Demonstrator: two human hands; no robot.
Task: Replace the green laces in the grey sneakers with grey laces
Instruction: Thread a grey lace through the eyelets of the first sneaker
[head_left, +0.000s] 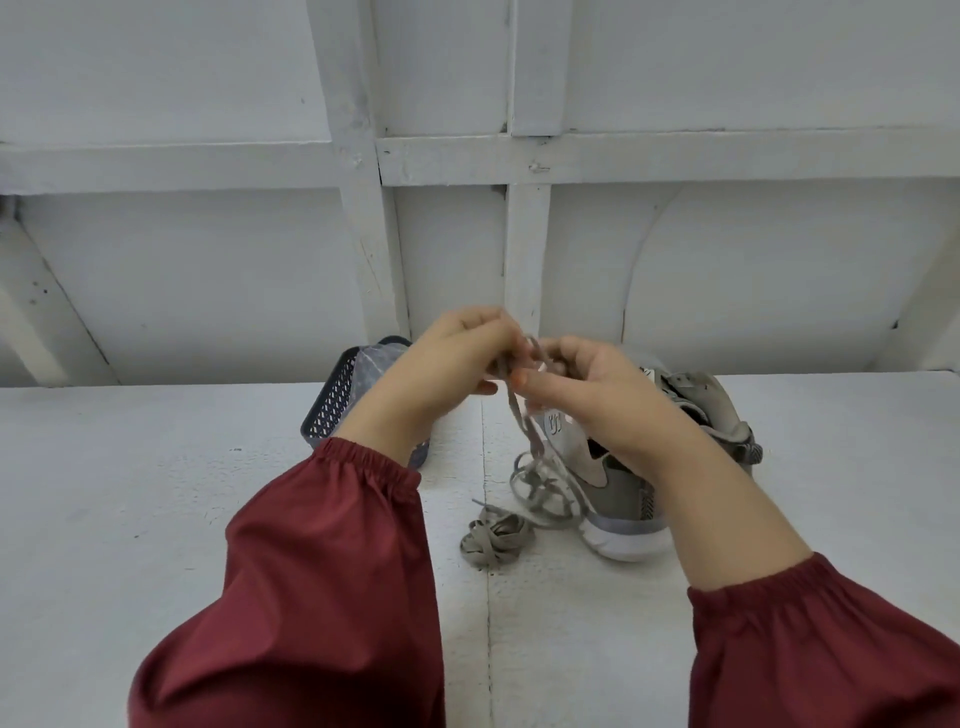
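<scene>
My left hand (449, 358) and my right hand (597, 395) are raised together above the table, both pinching one grey lace (522, 415) between their fingertips. The lace hangs down from my fingers and trails in loose loops onto the table beside a grey sneaker (631, 499) with a white sole. A second grey sneaker (711, 405) lies behind it, partly hidden by my right forearm. A bundled grey lace (496, 535) lies on the table in front of the sneakers. No green lace is visible.
A dark mesh basket (337, 400) holding something in clear plastic stands behind my left wrist. The white table (156, 493) runs up to a white panelled wall (208, 270). A seam (485, 597) splits the tabletop down the middle.
</scene>
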